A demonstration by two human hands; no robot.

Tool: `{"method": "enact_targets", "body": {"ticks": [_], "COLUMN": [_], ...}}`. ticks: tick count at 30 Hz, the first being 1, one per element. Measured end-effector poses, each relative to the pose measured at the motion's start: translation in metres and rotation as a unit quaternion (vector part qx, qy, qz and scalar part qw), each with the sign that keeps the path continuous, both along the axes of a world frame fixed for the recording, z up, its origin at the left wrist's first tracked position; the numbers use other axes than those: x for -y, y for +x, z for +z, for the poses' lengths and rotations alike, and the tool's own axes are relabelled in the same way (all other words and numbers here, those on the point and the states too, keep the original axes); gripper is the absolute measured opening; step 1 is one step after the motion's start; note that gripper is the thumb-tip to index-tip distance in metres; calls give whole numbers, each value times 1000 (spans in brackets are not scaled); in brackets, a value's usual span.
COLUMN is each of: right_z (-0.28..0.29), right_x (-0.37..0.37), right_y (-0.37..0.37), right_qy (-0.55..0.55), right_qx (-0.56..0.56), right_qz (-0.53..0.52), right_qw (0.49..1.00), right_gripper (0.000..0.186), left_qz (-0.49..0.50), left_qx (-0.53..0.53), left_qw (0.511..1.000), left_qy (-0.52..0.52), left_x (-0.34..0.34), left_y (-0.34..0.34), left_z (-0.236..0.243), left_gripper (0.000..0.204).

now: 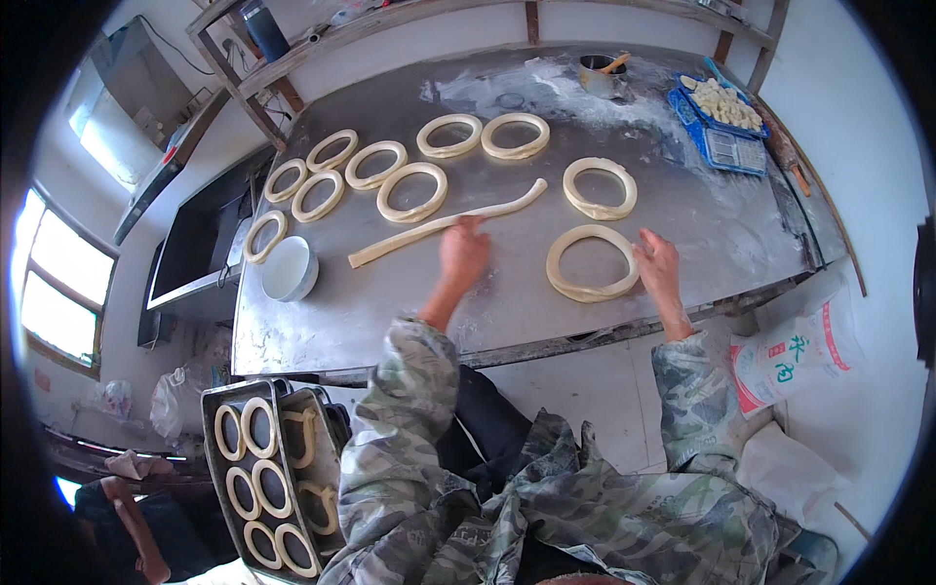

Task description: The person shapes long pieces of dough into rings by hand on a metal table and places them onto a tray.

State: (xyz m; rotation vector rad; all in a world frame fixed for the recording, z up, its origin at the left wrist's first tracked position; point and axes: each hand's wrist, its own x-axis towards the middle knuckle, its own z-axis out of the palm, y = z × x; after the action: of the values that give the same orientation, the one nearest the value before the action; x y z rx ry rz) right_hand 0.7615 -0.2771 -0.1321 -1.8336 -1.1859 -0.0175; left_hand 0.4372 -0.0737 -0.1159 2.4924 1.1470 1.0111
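A long dough strip [390, 242] lies slantwise across the metal table, its right end curving away from me. My left hand [464, 252] is at its middle, fingers curled down over the strip. At the right, my right hand [658, 268] is beside the nearest dough ring [561, 278], with thumb and forefinger apart at its right edge. Another dough ring [575, 200] lies just beyond. Several more dough rings [385, 200] are spread over the left and back of the table. A white bowl [290, 269] stands at the left front.
A metal pot [597, 83] with a wooden handle and a blue tray [712, 136] of pale pieces stand far right, near a rolling pin [785, 156]. Baking trays [226, 497] with rings are lower left, near another person's arm [136, 526]. A printed sack [795, 351] is at the right.
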Motion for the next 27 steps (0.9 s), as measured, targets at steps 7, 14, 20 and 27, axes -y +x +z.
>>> {"method": "enact_targets", "body": {"ticks": [7, 14, 20, 27], "right_z": [56, 25, 38, 22], "right_x": [-130, -208, -192, -135], "right_y": [-125, -125, -138, -208], "right_qy": [-53, -167, -190, -165], "right_qx": [115, 352, 428, 436], "right_qz": [192, 221, 253, 246], "right_qw": [973, 894, 846, 849], "right_gripper": [32, 16, 17, 17], "left_qz": [183, 147, 176, 176], "left_qx": [-301, -273, -229, -251], "left_qw": [936, 950, 955, 949], "left_qy": [-4, -23, -68, -67], "left_x": [-54, -30, 12, 67], "left_y": [-159, -158, -188, -221], "left_z": [20, 27, 26, 24], "left_gripper": [27, 19, 32, 39]}}
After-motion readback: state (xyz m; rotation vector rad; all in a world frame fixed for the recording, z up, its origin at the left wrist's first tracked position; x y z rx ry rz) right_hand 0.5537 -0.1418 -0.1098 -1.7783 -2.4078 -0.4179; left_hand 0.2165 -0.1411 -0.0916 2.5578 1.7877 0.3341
